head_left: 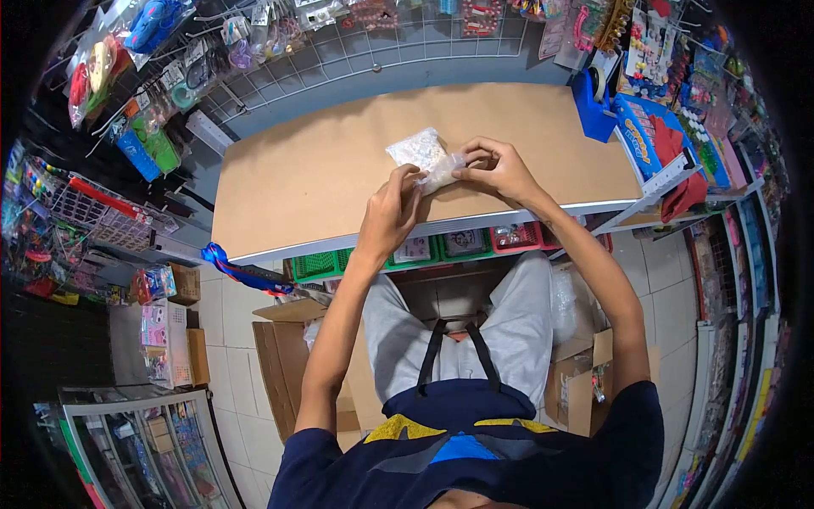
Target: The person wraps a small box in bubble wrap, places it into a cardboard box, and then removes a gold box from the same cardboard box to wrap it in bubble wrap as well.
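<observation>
A clear plastic bag [416,148] filled with small white pieces lies on the brown tabletop [314,161]. Its near end, a crumpled stretch of clear plastic [443,174], is gathered between my two hands. My left hand [392,208] pinches this plastic from the left, fingertips right at its edge. From the right, my right hand [498,170] grips the same plastic between thumb and curled fingers. Both forearms reach over the table's front edge.
A blue tape dispenser [598,106] stands at the table's right end, beside a blue box [636,136]. Packaged goods hang from a wire grid [373,68] behind. Green baskets [318,265] and a red basket [515,238] sit below the tabletop. Open cardboard boxes [280,356] flank my legs.
</observation>
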The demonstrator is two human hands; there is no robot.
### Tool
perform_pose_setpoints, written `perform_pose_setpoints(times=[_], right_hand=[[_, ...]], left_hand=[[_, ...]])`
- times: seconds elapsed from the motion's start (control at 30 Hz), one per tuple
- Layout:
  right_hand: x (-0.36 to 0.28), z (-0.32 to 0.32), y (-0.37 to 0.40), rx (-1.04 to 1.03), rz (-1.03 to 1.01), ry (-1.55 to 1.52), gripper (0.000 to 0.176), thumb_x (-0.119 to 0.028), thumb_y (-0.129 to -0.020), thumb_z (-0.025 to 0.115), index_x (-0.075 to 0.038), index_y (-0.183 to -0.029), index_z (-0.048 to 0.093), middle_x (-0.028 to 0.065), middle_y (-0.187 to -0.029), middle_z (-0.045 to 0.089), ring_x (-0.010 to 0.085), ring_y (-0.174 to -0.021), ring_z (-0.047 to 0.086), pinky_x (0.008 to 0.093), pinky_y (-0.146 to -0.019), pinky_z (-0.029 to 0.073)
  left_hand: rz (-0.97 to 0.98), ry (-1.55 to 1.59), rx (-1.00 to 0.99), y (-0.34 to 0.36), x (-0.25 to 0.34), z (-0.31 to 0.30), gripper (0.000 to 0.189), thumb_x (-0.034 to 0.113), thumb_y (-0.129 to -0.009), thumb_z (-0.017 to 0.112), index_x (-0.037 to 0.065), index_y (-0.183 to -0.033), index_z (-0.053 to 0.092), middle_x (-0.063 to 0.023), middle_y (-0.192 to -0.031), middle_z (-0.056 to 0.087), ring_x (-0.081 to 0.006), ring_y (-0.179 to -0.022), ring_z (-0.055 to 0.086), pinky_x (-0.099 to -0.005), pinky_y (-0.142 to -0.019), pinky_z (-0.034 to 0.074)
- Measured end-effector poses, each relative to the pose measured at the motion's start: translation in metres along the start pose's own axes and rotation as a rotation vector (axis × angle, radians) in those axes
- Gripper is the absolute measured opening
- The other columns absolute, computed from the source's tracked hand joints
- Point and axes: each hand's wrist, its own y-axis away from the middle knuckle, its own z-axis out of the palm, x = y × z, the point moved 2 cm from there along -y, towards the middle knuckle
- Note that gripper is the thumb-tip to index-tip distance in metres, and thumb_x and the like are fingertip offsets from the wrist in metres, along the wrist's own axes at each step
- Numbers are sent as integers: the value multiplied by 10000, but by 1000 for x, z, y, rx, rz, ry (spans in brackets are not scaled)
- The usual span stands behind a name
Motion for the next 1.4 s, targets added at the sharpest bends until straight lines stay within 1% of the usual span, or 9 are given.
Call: perform_pose_setpoints(times=[0.13,0.33,0.43,0.53,0.63,0.7,1.03,1.3,1.4], right_hand=[[2,-3,-2,-33,122,14,196,-96,-886,760,20,-1038,719,31,-885,686,74,-792,614,222,-719,496],[9,0,-11,-85,-156,8,214,-122,-919,734,11,-1087,731,33,-933,680,67,-789,570,207,-637,424],[15,-2,-13,-62,-119,71,249,-142,-929,728,18,-1120,721,34,-964,681,67,-820,570,207,-670,449],[11,9,-10,-16,95,-204,262,-149,-934,723,21,-1132,715,39,-977,690,75,-827,585,203,-687,466],[9,10,-10,59,53,-182,265,-152,-935,720,20,-1138,714,43,-977,698,79,-849,601,195,-679,467],[10,10,-11,82,100,-156,252,-137,-933,717,12,-1137,717,50,-969,705,82,-854,609,195,-684,472],[16,22,-22,259,80,84,222,-131,-924,714,22,-1084,729,54,-939,715,84,-844,621,237,-733,495],[-1,35,-18,380,86,389,268,-251,-923,706,-29,-1072,726,13,-840,699,62,-751,604,248,-687,482],[-2,38,-16,410,108,434,266,-270,-922,703,-45,-1061,727,4,-830,698,62,-734,599,251,-674,477]], left_hand=[[-26,-22,1,-2,2,-1,284,44,-952,652,9,-1207,533,-236,-1016,720,-356,-917,732,-379,-732,561],[-88,-6,37,-4,5,0,241,84,-959,654,11,-1164,551,-229,-948,718,-396,-896,712,-425,-717,559],[-58,-74,49,-4,1,2,246,87,-956,657,15,-1167,551,-227,-952,719,-388,-895,715,-425,-720,561],[-51,-78,63,-5,-1,2,280,81,-955,661,5,-1190,530,-215,-943,727,-343,-885,732,-390,-715,568],[-59,-43,122,-7,-4,4,329,70,-951,666,-12,-1221,496,-197,-922,733,-291,-873,751,-348,-701,575],[-87,-9,177,-8,-5,6,327,95,-942,672,1,-1201,497,-195,-927,727,-333,-880,738,-398,-705,574],[-162,32,187,-19,-4,7,293,85,-935,677,-29,-1102,466,-185,-883,731,-281,-807,756,-358,-661,577],[-202,89,291,-24,6,9,288,73,-920,697,-28,-1061,468,-210,-806,726,-299,-707,753,-336,-552,570],[-410,143,224,-25,11,6,317,98,-898,718,-24,-1074,484,-218,-936,710,-315,-862,737,-369,-709,567]])
